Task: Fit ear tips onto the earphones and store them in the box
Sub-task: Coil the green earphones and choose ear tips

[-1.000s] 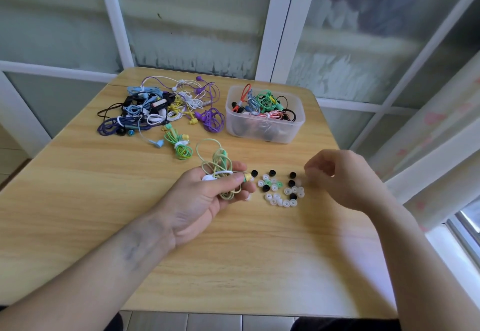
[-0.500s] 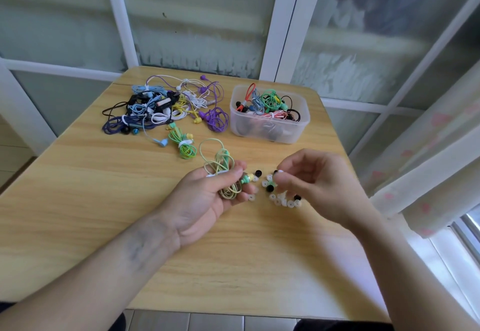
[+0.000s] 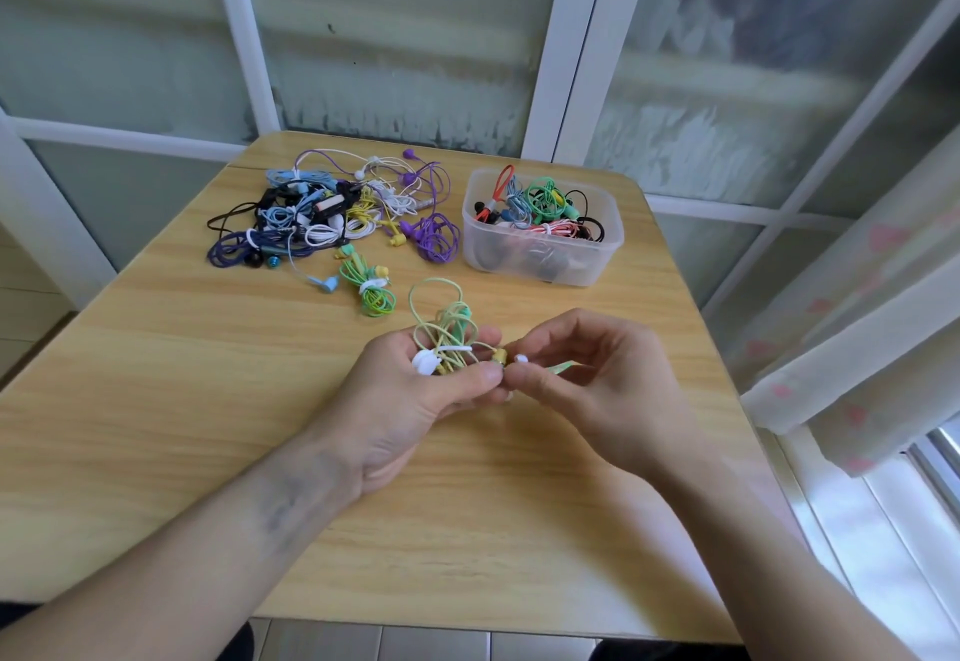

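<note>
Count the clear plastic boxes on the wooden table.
1. The clear plastic box stands at the table's far right, beside the loose heap of earphones, already holding several coiled earphones. None appears hidden elsewhere.

hidden: loose ear tips behind right hand [image 3: 587,390] | blurred: white tip [image 3: 521,359], perhaps pinched

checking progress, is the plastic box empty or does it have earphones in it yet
Not empty: the open plastic box already holds several coiled earphones, green, red and black among them.
</note>
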Tool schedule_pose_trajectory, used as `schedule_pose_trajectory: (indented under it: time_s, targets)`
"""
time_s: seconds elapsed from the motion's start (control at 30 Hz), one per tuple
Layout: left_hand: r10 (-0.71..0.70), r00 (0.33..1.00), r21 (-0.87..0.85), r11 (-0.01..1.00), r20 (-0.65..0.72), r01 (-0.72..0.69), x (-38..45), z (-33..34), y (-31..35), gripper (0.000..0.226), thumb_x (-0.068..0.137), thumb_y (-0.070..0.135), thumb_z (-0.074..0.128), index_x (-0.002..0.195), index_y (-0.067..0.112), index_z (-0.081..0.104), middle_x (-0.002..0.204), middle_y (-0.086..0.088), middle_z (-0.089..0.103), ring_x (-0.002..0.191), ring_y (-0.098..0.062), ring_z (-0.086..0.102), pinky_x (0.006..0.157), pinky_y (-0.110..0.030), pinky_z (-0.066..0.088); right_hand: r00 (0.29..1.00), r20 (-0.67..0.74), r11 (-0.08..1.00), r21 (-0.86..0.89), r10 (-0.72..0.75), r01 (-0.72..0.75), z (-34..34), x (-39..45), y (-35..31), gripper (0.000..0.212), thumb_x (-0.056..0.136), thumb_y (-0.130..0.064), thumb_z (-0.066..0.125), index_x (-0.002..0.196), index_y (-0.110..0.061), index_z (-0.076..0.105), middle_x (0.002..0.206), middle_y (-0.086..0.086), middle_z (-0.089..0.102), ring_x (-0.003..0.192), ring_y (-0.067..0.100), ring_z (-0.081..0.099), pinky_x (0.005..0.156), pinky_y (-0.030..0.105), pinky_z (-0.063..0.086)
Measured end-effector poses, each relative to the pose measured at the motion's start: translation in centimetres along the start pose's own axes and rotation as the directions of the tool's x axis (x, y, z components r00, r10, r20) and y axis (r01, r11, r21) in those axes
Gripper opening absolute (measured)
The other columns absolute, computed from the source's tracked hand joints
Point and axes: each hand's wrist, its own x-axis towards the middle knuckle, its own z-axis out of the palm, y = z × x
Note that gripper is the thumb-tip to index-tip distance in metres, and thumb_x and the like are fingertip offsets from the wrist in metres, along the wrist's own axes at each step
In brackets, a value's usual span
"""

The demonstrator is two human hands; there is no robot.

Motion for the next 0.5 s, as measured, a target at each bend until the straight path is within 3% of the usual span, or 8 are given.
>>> schedule_pose_trajectory:
  time_s: [0.17, 0.3, 0.5]
  targets:
    - [-0.008, 0.999, 0.005, 1.0, 0.041, 0.008, -0.09, 0.08, 0.15, 0.046, 0.065, 0.002, 0.073, 0.11, 0.001, 0.063, 0.081, -0.012, 0.069, 0.071, -0.023, 0.068, 0.067, -0.024, 0.058, 0.999, 0.01, 0.999, -0.008, -0.043, 0.043, 0.19, 0.09, 0.03, 0.015, 0.077, -0.01, 0.083, 0.081, -0.02, 0.073, 0.08, -0.002, 0.076, 0.075, 0.013, 0.072, 0.072, 0.039, 0.059]
    - [-0.01, 0.998, 0.037, 0.999, 0.058, 0.008, -0.13, 0.14, -0.02, 0.044, 0.064, 0.009, 0.075, 0.106, 0.002, 0.065, 0.076, -0.011, 0.066, 0.065, -0.017, 0.064, 0.061, -0.023, 0.053, 0.994, 0.04, 0.994, -0.036, -0.105, 0.106, 0.18, -0.24, -0.08, 0.007, 0.08, -0.018, 0.081, 0.084, -0.018, 0.075, 0.079, -0.01, 0.076, 0.077, 0.012, 0.072, 0.073, 0.04, 0.056]
    - [0.001, 1.0, 0.073, 0.997, 0.022, -0.002, -0.14, 0.24, -0.14, 0.036, 0.059, 0.025, 0.078, 0.088, 0.007, 0.066, 0.074, -0.009, 0.068, 0.06, -0.016, 0.059, 0.052, -0.023, 0.044, 0.99, -0.007, 0.99, -0.028, -0.138, 0.138, 0.08, -0.07, 0.13, 0.014, 0.073, -0.023, 0.084, 0.083, -0.017, 0.076, 0.075, -0.007, 0.075, 0.064, 0.009, 0.069, 0.064, 0.028, 0.054]
